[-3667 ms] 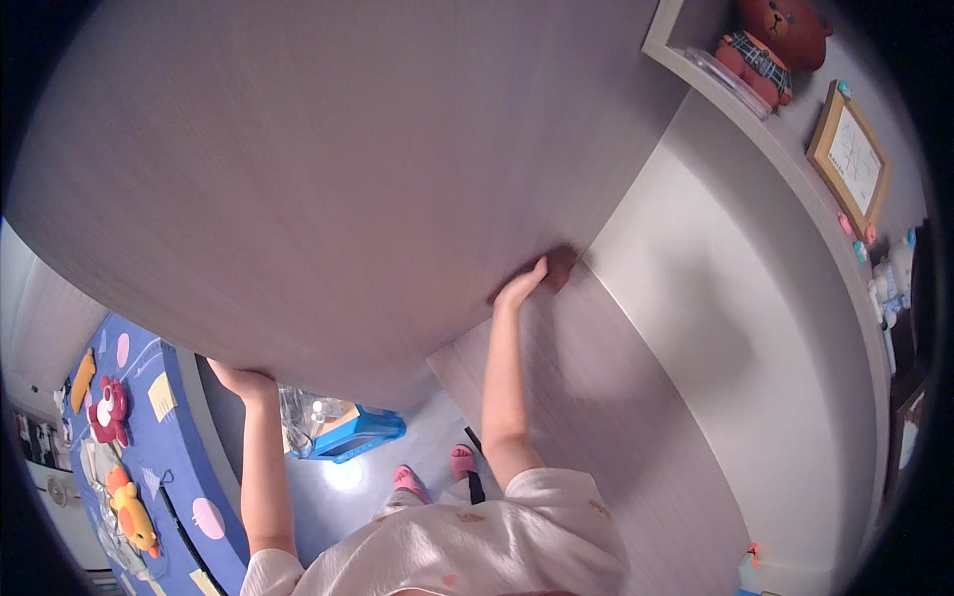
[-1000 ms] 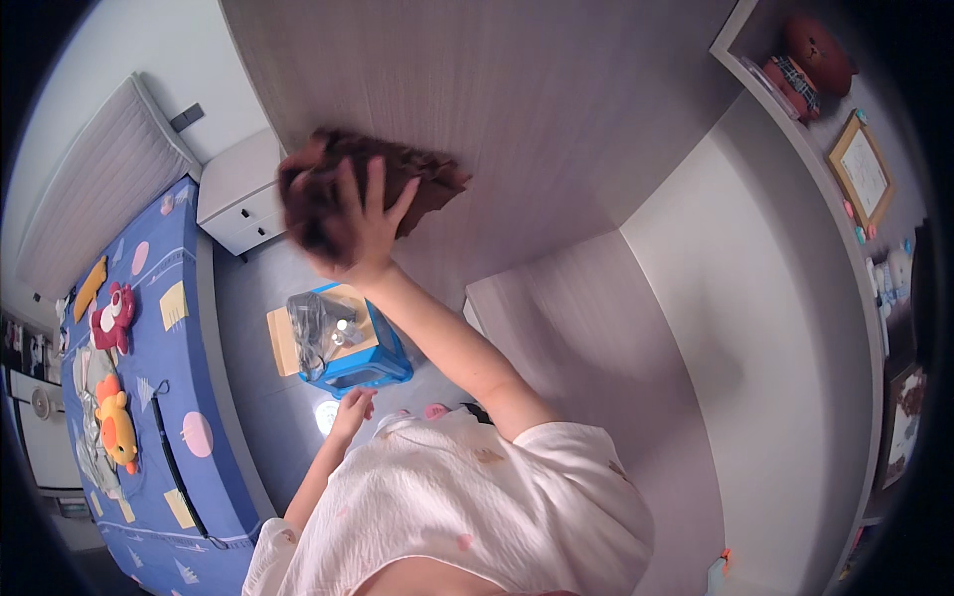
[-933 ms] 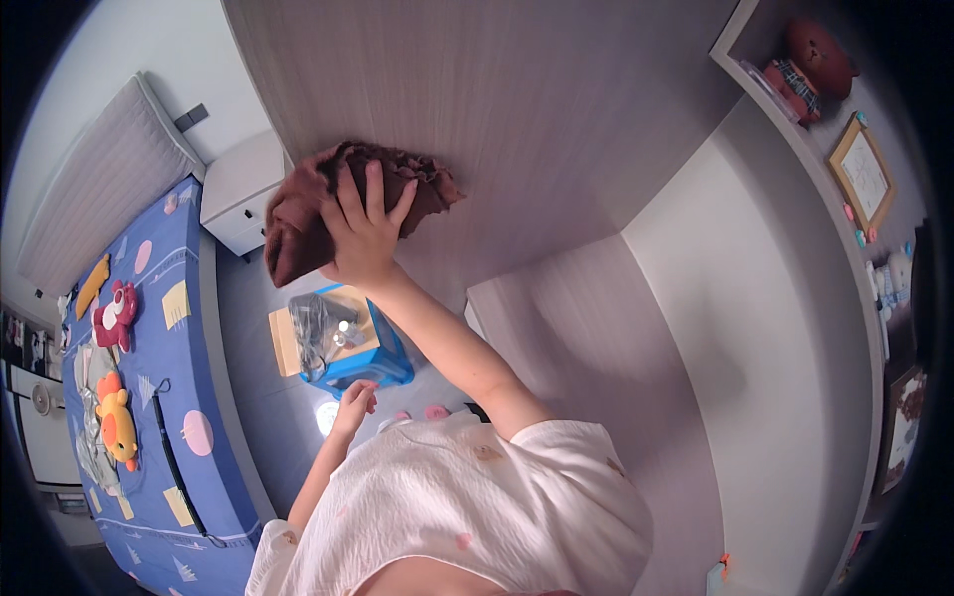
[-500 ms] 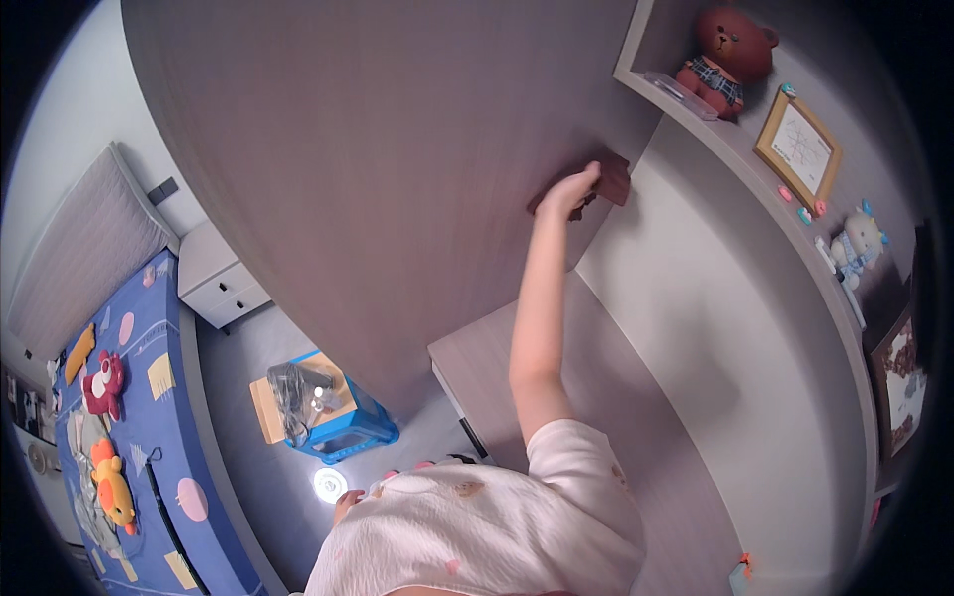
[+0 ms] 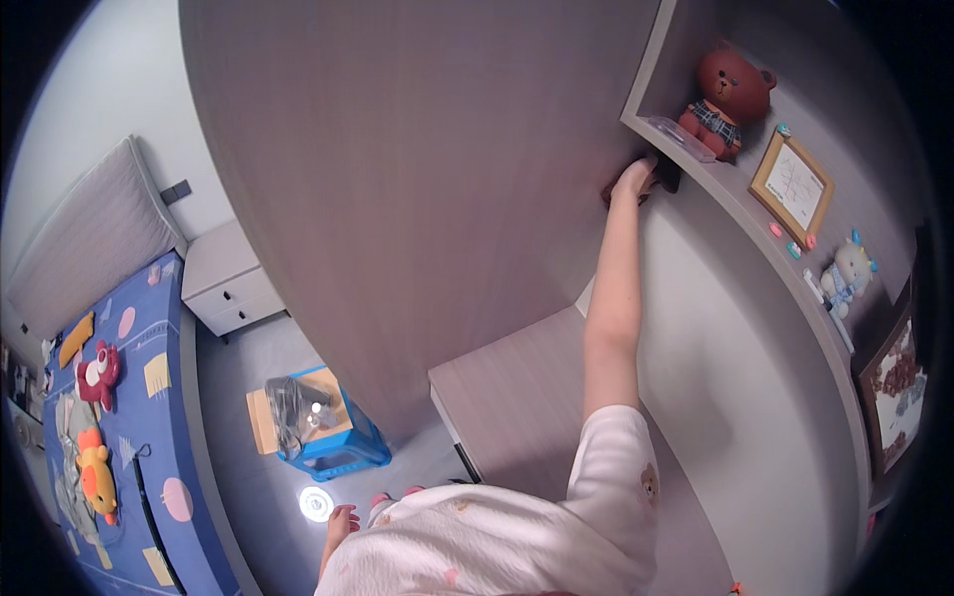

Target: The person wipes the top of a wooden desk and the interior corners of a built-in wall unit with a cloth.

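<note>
My right arm reaches up to the inner corner below the shelf (image 5: 795, 263). There my right hand (image 5: 634, 179) is closed on a dark brown cloth (image 5: 667, 177), pressing it to the wood-grain side panel (image 5: 427, 169). Part of the cloth lies hidden behind the hand and in the shadow under the shelf. Low at my left side hangs my left hand (image 5: 343, 521), its fingers loosely apart and holding nothing.
On the shelf stand a brown bear figure (image 5: 733, 94), a wooden picture frame (image 5: 793, 187) and a small pale animal figure (image 5: 847, 276). A wood-grain desktop (image 5: 517, 382) lies below. On the floor sits a blue stool (image 5: 343, 452) bearing a box, near a bed (image 5: 164, 387).
My right hand has slid the cloth up and to the right along the panel, into the corner under the shelf. My left hand has come further into view.
</note>
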A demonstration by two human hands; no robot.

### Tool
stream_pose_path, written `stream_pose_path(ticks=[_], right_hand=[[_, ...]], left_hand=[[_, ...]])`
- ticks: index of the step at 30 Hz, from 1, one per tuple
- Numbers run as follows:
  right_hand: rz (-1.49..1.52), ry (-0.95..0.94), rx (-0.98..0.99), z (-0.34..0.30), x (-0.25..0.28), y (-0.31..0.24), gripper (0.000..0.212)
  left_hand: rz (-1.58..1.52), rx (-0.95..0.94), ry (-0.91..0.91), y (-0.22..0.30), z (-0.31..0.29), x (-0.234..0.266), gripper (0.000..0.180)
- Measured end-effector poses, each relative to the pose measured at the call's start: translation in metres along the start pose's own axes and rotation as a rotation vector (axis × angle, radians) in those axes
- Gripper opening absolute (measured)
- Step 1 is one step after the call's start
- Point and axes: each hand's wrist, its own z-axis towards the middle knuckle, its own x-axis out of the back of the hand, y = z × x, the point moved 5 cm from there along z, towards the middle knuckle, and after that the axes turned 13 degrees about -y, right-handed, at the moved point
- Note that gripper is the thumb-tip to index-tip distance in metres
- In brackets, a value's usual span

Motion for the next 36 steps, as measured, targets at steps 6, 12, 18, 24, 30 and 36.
stream_pose_path(ticks=[6, 12, 18, 24, 30, 36], right_hand=[[0.118, -0.043, 0.158, 0.042, -0.004, -0.018, 0.067], [0.009, -0.057, 0.374, -0.014, -0.010, -0.025, 0.056], [0.018, -0.649, 0.422, -0.182, -0.049, -0.005, 0.058], [-0.467, -0.733, 1.406, -0.272, -0.074, -0.019, 0.065], [0.112, -0.341, 0.823, -0.137, -0.064, -0.080, 0.052], [0.202, -0.369, 0.820, -0.086, -0.065, -0.123, 0.045]], left_hand=[[-0.111, 0.231, 0.068, -0.033, -0.029, -0.002, 0.024], [-0.143, 0.299, 0.101, -0.070, -0.033, -0.009, 0.025], [-0.164, 0.284, 0.060, -0.059, -0.005, -0.019, 0.025], [-0.179, 0.245, 0.063, -0.039, 0.011, 0.000, 0.025], [-0.146, 0.272, 0.034, -0.044, 0.016, 0.003, 0.025], [-0.140, 0.283, 0.038, -0.045, 0.018, -0.001, 0.025]])
